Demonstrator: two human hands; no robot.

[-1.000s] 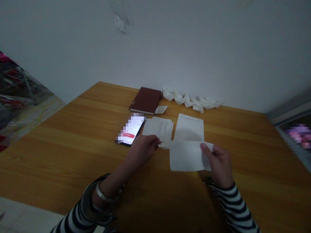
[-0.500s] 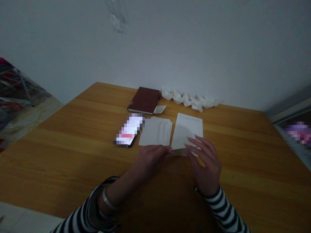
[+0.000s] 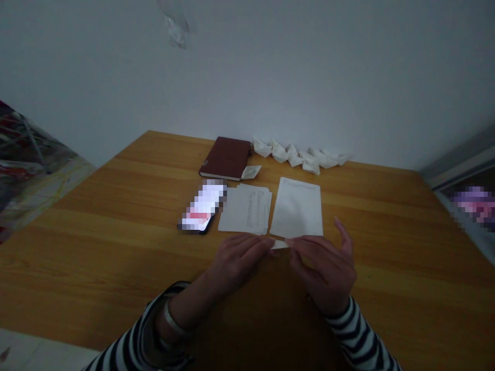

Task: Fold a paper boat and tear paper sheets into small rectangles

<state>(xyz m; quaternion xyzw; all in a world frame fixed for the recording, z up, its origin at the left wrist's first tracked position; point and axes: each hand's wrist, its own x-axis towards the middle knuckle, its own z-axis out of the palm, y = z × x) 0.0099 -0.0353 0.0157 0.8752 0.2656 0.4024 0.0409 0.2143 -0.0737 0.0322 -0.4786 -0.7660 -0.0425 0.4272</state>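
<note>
Sheet: the white sheet (image 3: pixel 297 208) lies flat on the surface (image 3: pixel 116 232), a little right of the middle, with its near edge at your fingertips.
Fold: a narrow strip (image 3: pixel 279 244) of that near edge shows between your two hands, and it looks turned over.
Left hand: your left hand (image 3: pixel 240 260) comes in from the left with its fingers stretched out and the tips on the strip. I cannot tell whether the thumb is tucked under the paper, so the grip there is unclear.
Right hand: your right hand (image 3: pixel 325 263) lies low over the near right corner. Its fingers point left onto the strip and its thumb is lifted clear, so this is a wide, flat grip that presses and does not pinch.
Doing it well: I judge this to be a creasing step. Press from the middle outward with flat fingertips, hold both corners square to the side edges, and keep the rest of the sheet from sliding away from you.
Watch: the stack of papers (image 3: pixel 245 210) lies just beside the sheet on its left, with the phone (image 3: pixel 203 210) further left. Keep your left wrist off both.
Far side: the brown notebook (image 3: pixel 226 157) and a row of folded paper shapes (image 3: pixel 299 154) sit near the wall, well apart from your hands.
Light: the room is dim, so fine creases are hard to make out.
</note>
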